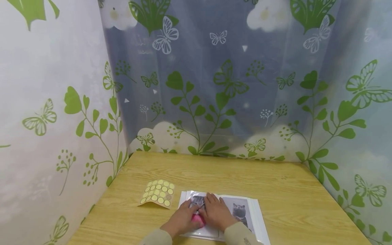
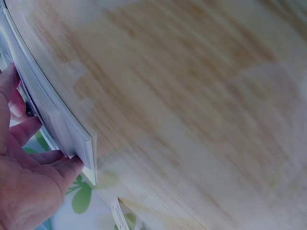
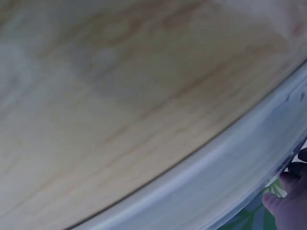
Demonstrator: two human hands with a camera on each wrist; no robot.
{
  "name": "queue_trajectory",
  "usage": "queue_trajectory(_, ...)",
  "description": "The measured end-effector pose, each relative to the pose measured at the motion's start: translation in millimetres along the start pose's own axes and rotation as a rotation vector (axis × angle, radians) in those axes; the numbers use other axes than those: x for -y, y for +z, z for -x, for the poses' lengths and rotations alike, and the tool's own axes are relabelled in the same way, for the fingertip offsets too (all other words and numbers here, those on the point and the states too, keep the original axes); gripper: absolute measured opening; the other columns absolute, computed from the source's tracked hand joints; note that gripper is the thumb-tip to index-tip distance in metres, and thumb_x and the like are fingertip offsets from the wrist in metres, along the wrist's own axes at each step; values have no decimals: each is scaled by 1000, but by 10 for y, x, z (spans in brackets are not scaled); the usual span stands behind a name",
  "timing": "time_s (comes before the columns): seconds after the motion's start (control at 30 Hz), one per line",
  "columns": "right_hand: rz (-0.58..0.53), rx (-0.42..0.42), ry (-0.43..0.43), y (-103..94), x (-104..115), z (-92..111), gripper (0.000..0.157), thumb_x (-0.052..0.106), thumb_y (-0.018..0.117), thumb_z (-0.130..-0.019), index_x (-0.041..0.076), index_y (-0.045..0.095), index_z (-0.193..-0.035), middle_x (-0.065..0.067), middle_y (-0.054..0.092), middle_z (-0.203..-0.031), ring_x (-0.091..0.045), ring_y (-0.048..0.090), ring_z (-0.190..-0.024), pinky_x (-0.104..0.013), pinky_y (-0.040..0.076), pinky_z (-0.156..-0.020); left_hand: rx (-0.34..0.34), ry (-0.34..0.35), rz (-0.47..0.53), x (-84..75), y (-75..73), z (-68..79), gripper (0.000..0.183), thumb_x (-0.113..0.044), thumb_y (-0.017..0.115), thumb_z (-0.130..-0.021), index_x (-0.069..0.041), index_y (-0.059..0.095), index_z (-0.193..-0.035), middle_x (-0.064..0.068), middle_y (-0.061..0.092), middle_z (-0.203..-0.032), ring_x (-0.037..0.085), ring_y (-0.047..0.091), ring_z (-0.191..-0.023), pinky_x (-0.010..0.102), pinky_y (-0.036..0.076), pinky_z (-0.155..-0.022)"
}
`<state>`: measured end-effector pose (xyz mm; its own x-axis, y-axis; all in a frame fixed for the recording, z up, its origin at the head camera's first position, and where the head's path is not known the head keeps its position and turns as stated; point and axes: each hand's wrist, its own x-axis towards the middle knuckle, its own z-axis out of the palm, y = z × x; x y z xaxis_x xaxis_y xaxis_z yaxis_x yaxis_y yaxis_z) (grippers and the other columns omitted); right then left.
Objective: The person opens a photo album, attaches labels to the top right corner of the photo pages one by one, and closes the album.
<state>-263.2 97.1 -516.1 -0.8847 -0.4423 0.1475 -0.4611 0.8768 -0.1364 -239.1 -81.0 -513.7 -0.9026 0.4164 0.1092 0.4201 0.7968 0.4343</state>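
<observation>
An album (image 1: pixel 258 217) of cat photos lies spread on the table, grey cat pictures on both pages. My left hand (image 1: pixel 182 217) rests on its left page, fingers extended toward the page's upper part. Beside it my right hand (image 1: pixel 217 211) presses flat on the same page near the fold, fingers pointing away from me. Between the hands shows a bright pink thing (image 1: pixel 198 220), partly covered; I cannot tell what it is. In the left wrist view, the left hand's fingertips (image 2: pixel 72 165) touch the album's page close to its edge. The right wrist view catches only some fingers (image 3: pixel 273 201) beside the album.
A bent sheet of round yellow stickers (image 1: pixel 157 192) stands left of the album, one circle on it brownish. The wooden table (image 1: pixel 306 204) extends behind and to the right. Patterned curtains (image 1: pixel 214 119) with leaves and butterflies enclose the back and sides.
</observation>
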Motion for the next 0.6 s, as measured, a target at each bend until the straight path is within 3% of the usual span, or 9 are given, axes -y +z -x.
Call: queue_trajectory(0.6, 62, -70, -72, 12, -47, 171, 58, 39, 54, -98, -6, 55, -135, -21, 50, -143, -36, 44, -134, -59, 36, -107, -2, -7, 9, -8, 0, -1, 71, -48, 74, -84, -7, 56, -139, 32, 38, -147, 46, 39, -135, 58, 38, -107)
